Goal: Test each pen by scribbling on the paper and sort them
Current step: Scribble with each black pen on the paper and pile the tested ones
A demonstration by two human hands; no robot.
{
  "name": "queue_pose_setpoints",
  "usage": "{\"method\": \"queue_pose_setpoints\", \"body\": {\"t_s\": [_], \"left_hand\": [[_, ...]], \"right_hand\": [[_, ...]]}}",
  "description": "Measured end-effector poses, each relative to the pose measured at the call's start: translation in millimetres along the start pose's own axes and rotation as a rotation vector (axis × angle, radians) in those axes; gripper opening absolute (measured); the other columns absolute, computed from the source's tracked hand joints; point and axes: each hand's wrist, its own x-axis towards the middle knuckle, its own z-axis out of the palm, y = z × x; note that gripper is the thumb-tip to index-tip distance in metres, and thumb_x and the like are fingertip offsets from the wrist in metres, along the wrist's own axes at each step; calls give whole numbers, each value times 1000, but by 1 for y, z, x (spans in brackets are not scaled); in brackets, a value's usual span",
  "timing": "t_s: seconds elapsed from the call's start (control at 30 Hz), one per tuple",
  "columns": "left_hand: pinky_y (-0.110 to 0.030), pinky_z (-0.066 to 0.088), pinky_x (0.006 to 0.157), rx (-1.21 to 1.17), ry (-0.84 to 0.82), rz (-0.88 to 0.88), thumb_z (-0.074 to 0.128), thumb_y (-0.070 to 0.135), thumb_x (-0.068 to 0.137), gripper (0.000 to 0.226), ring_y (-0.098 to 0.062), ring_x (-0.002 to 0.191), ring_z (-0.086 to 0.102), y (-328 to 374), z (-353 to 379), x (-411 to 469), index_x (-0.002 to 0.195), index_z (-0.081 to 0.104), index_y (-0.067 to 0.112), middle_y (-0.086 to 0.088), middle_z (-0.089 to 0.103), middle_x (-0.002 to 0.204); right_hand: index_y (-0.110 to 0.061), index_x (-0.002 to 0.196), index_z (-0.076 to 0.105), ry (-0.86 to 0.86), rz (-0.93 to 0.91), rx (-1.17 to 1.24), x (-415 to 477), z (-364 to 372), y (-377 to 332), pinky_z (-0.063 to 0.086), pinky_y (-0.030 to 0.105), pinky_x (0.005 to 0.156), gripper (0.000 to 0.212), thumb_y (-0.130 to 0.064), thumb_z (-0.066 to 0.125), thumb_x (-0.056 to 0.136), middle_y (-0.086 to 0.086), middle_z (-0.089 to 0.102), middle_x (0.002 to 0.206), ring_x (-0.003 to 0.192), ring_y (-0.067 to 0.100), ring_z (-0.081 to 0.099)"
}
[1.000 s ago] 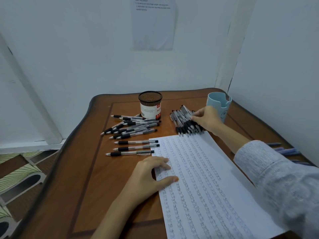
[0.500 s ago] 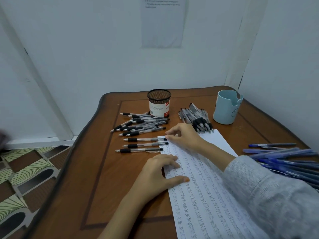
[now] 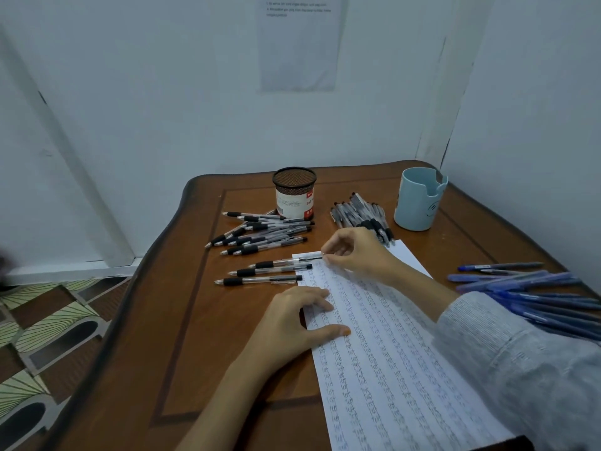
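Observation:
A white sheet of paper (image 3: 390, 353) covered in rows of scribbles lies on the brown wooden table (image 3: 182, 336). My left hand (image 3: 292, 323) rests flat on the paper's left edge, fingers spread. My right hand (image 3: 354, 252) pinches the rear end of a black-grip pen (image 3: 283, 262) lying at the paper's top left corner. Two more black pens (image 3: 260, 276) lie parallel just below it. A fan of several black pens (image 3: 260, 234) lies further back, and a bundle of black pens (image 3: 361, 213) sits behind my right hand.
A black mesh pen cup (image 3: 294, 193) and a light blue cup (image 3: 419, 200) stand at the back of the table. Several blue pens (image 3: 527, 288) lie piled at the right edge. White walls close the back and right; patterned floor shows at left.
My right hand left the bundle of black pens at the back and moved forward and left to the paper's top corner, where it now pinches a pen. My left hand stayed on the paper.

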Motion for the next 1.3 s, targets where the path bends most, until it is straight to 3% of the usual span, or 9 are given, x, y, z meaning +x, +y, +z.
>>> {"method": "queue_pose_setpoints", "body": {"t_s": [0.2,0.47,0.6,0.7,0.9,1.03,1.17,1.23,1.3], "left_hand": [[-14,43,96,4,-4,11,71,65,64,52,9,113,53,1,-1,0,100,72,28,16,64,120],[-7,40,93,-7,-8,19,74,61,64,46,11,111,54,1,-1,-1,96,72,28,14,65,118],[-3,37,91,13,-11,20,71,62,65,48,12,111,53,2,-1,-1,99,72,29,16,64,119],[-2,35,90,26,-30,8,67,69,64,54,12,113,52,1,-1,0,104,71,32,18,62,122],[1,34,89,28,-21,15,69,64,64,52,16,108,51,2,-1,0,102,73,28,15,63,121],[1,36,88,38,-19,38,69,68,66,53,19,108,50,0,-1,0,101,73,29,15,64,120],[1,36,88,46,-11,31,73,58,65,47,16,108,51,0,-1,0,101,73,28,16,63,120],[1,35,88,50,-7,35,74,56,66,44,15,109,52,0,-1,1,101,73,29,16,64,120],[1,35,89,54,-5,39,74,55,66,42,14,110,53,-1,-1,1,100,72,31,16,64,120]], "right_hand": [[-17,100,73,71,-6,2,-23,-20,4,45,14,61,15,-13,62,92,-4,65,83,68,4,52],[-12,95,59,483,151,1034,-56,-59,4,56,34,78,23,-30,46,99,5,65,83,77,17,65],[-17,96,60,428,297,1396,-69,-63,11,40,15,43,28,-42,47,96,-4,50,59,44,5,42],[-17,77,63,370,358,1466,-80,-62,18,16,15,33,38,-45,47,95,-6,35,48,35,4,24],[-13,72,69,368,416,1542,-98,-65,25,9,18,35,24,-24,48,74,-5,27,45,32,7,19],[-11,91,69,315,383,1436,-110,-68,25,12,14,37,32,-36,49,92,-2,48,58,32,3,23],[0,114,64,242,443,1197,-116,-71,27,25,11,34,28,-6,47,93,12,71,94,37,4,40],[3,116,64,117,503,1310,-121,-69,30,47,16,47,36,-18,42,97,20,69,106,57,12,61],[-1,116,66,-7,539,1261,-127,-67,36,47,28,60,57,-45,33,100,17,68,87,65,19,58]]}}
